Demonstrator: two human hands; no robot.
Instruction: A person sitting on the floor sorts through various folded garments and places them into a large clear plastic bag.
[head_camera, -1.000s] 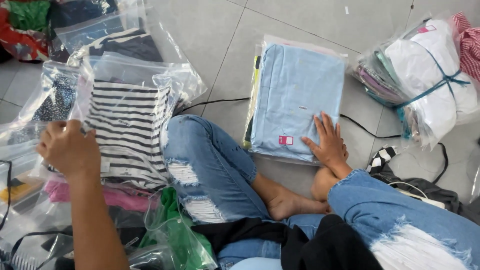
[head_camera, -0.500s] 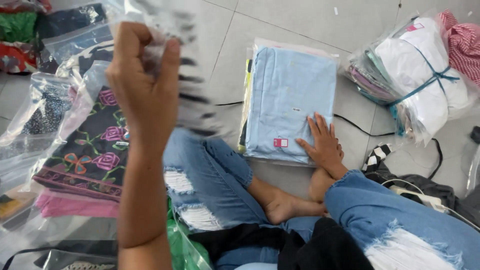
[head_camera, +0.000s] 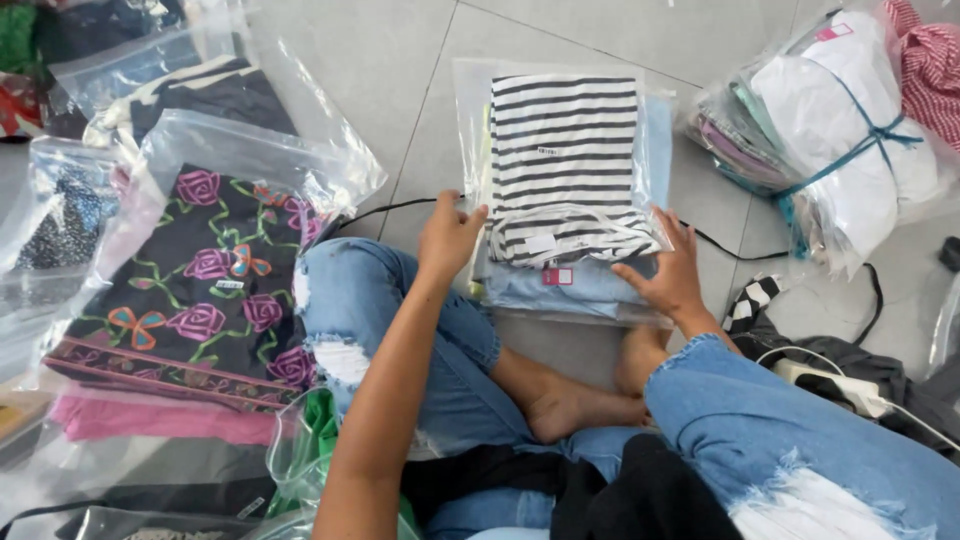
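Note:
A clear bag with a folded black-and-white striped garment (head_camera: 565, 165) lies on top of a pile of bagged clothes, over a light blue garment (head_camera: 590, 285) on the tiled floor. My left hand (head_camera: 449, 235) grips the near left edge of the striped bag. My right hand (head_camera: 672, 275) rests with spread fingers on the pile's near right corner, touching the striped bag and the blue one beneath. My legs in torn blue jeans (head_camera: 400, 330) are crossed in front of the pile.
At left lies a stack of bagged clothes topped by a black garment with pink flowers (head_camera: 200, 290). A tied bundle of bagged clothes (head_camera: 840, 140) sits at the right. A black cable (head_camera: 740, 258) runs behind the pile; a white power strip (head_camera: 825, 385) lies at right.
My left hand lifted the striped bag off the left stack, swung it across, and laid it on the blue pile. The flowered garment is now uncovered. My right hand stayed on the pile.

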